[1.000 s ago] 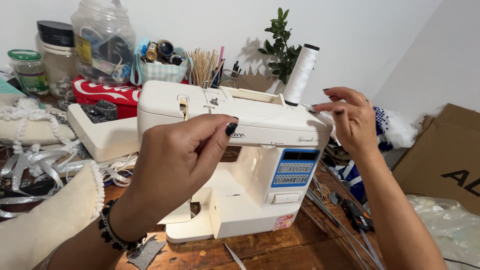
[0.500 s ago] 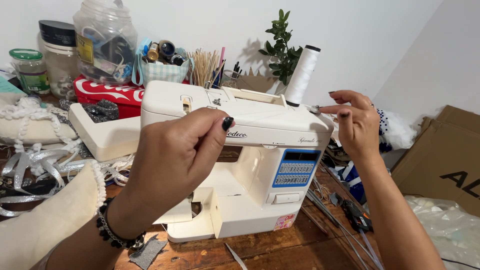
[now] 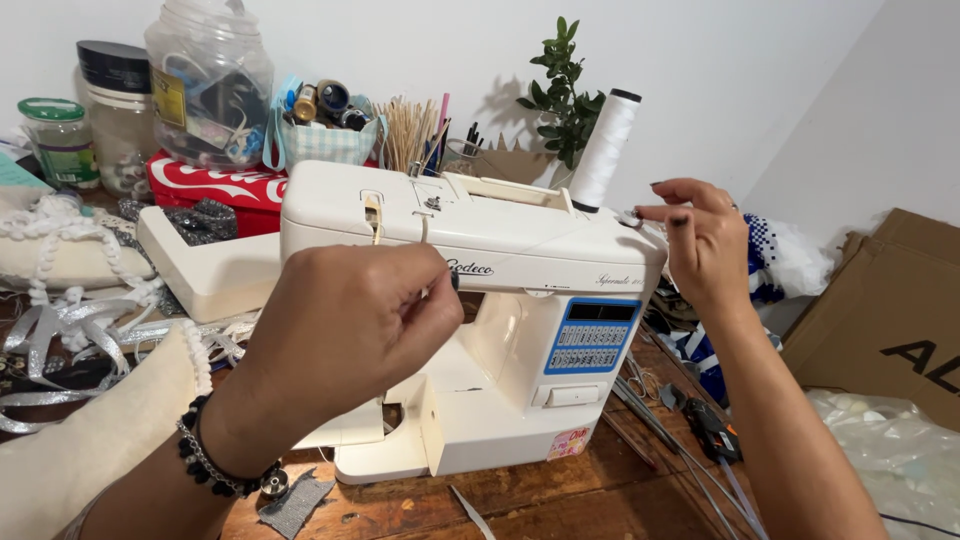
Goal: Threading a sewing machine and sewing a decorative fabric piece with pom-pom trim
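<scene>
A cream sewing machine with a blue button panel stands on a wooden table. My left hand, with a beaded bracelet at the wrist, is in front of the machine's arm, its thumb and fingers pinched on a thin white thread that comes down from the top. My right hand is at the machine's upper right corner, fingertips pinched at a small metal part beside a tall white thread cone.
Behind the machine stand jars, a red tin, a checked cup of tools and sticks, and a small green plant. Ribbon, lace and cream fabric lie at left. Scissors and a cardboard box are at right.
My left hand has drawn lower and closed its fingers into a pinch on the thread. My right hand has stayed at the upper right corner, fingers closing together.
</scene>
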